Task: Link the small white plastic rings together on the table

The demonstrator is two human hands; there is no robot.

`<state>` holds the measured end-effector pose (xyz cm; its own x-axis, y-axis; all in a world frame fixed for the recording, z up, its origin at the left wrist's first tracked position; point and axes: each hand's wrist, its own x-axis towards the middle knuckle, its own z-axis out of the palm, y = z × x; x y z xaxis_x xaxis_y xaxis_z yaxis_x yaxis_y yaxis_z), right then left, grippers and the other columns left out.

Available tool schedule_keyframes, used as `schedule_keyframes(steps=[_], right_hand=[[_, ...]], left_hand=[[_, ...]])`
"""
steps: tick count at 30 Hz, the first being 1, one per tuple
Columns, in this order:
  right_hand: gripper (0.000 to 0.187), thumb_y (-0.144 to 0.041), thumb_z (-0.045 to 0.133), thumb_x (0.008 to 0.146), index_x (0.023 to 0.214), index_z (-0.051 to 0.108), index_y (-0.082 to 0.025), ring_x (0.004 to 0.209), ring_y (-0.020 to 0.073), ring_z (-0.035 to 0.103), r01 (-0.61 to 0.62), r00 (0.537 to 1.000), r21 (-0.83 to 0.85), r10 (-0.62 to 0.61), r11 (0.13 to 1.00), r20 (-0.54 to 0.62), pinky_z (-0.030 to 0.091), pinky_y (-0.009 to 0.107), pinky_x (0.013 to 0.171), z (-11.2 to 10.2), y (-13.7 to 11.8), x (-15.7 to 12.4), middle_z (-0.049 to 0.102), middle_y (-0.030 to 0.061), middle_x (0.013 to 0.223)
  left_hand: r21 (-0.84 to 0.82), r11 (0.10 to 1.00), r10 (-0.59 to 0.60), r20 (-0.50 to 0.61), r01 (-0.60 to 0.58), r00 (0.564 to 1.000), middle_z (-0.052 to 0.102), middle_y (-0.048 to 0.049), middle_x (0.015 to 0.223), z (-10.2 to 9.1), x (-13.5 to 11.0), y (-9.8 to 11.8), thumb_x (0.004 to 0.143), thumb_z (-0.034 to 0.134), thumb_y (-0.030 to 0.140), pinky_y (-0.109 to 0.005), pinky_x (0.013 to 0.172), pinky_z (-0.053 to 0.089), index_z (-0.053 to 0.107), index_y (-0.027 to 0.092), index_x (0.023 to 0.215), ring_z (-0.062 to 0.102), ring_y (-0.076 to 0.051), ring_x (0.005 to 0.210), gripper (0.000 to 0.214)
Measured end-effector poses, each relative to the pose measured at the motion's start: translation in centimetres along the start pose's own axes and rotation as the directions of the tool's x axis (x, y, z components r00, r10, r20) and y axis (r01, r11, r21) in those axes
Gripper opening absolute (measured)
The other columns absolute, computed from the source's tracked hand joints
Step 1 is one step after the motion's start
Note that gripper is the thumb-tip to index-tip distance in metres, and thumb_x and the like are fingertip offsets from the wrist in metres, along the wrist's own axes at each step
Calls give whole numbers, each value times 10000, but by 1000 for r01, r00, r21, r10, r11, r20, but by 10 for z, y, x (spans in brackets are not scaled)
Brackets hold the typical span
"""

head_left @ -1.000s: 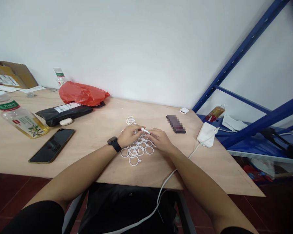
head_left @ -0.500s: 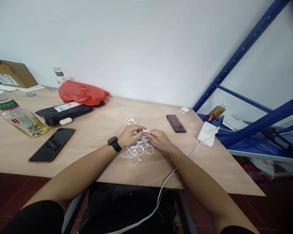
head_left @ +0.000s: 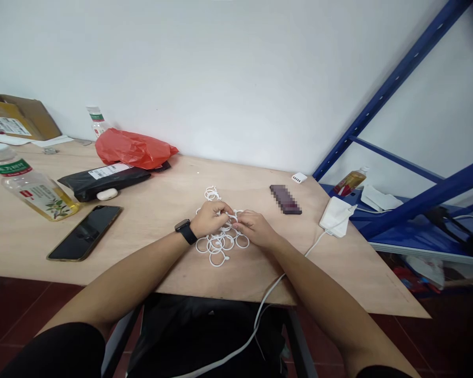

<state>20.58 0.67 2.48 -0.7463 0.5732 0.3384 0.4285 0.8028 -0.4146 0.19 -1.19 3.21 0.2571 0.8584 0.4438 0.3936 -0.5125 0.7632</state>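
Several white curtain rings (head_left: 217,257), each with a small knob or eyelet, lie in an overlapping pile on the wooden table, partly under my hands. My left hand (head_left: 209,219), with a black watch (head_left: 185,231) at the wrist, pinches one white ring (head_left: 232,217) between thumb and forefinger. From the other side my right hand (head_left: 257,228) closes its thumb and fingers on the same ring, just above the pile. My fingers cover part of it. A few more rings (head_left: 211,193) lie together beyond my left hand.
On the left are a phone (head_left: 85,233), a white earbud case (head_left: 107,194), a black parcel (head_left: 102,181), a red bag (head_left: 136,148) and a bottle (head_left: 39,191). To the right lie a blurred-out object (head_left: 286,199) and a white power strip (head_left: 335,216), its cable (head_left: 268,299) crossing the table's front edge.
The ring between my hands has turned and dropped slightly, and my fingertips have shifted a little on it. The pile looks the same.
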Motion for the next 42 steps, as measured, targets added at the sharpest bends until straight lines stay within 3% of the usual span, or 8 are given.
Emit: schedule_keyframes(steps=[8,14,18,21,24,31,35,42], right_hand=[[353,-421,452,981,820,676,-202,818,191,601,-18,1000,-10,18,1000,7,450,318,806,0,-4,1,692,61,800],[252,-351,504,962,1062,687,-210,980,200,629,-176,981,18,176,984,-82,451,338,902,-5,1,0,721,70,1036],[248,-290,507,955,1108,680,-200,1060,210,612,-243,969,-54,240,969,-52,422,366,964,-3,10,0,704,83,1137],[250,-276,498,959,1118,681,-216,1082,208,606,-265,964,-112,265,958,-13,401,375,981,-1,11,0,695,73,1178],[262,-254,474,967,1122,685,-241,1081,203,607,-262,964,-163,266,951,1,370,390,1001,-1,9,1,707,54,1159],[258,-210,571,895,1126,673,-263,1094,225,605,-358,931,-192,365,914,0,258,484,1078,-3,6,-1,722,42,1113],[293,-179,611,847,1125,675,-245,995,216,635,-392,918,-180,396,902,-16,312,440,1042,-4,7,-1,743,32,983],[248,-187,580,863,1092,671,-214,921,203,639,-373,918,-66,359,925,-168,426,352,915,-4,8,1,731,43,940]], left_hand=[[14,999,51,16,-52,999,717,-39,779,2,1,-1,705,451,93,-288,755,513,736,164,758,632,-152,730,298],[218,976,66,-219,-17,974,720,-52,971,-10,9,-19,831,491,161,-334,894,496,721,193,1047,629,-186,916,317],[519,853,70,-196,43,978,690,-81,1035,-26,15,-41,908,488,241,-395,947,446,691,211,1133,590,-234,1000,305],[697,706,-64,-113,125,992,677,-141,1063,-31,15,-52,897,503,253,-456,909,424,664,199,1200,571,-308,1036,348],[747,652,-157,-37,132,987,680,-157,1102,-28,13,-55,904,473,252,-476,886,410,595,201,1292,579,-330,1036,410],[654,748,-101,-52,111,994,683,-99,1176,-22,12,-51,919,492,325,-443,949,388,600,233,1257,579,-287,1102,367],[569,820,-25,-69,60,997,685,-76,1170,-18,11,-47,921,507,361,-430,972,402,660,224,1151,583,-271,1103,308],[405,909,25,178,-97,984,731,-55,976,-8,8,-36,918,508,317,-319,830,490,692,193,1063,655,-197,895,265]])
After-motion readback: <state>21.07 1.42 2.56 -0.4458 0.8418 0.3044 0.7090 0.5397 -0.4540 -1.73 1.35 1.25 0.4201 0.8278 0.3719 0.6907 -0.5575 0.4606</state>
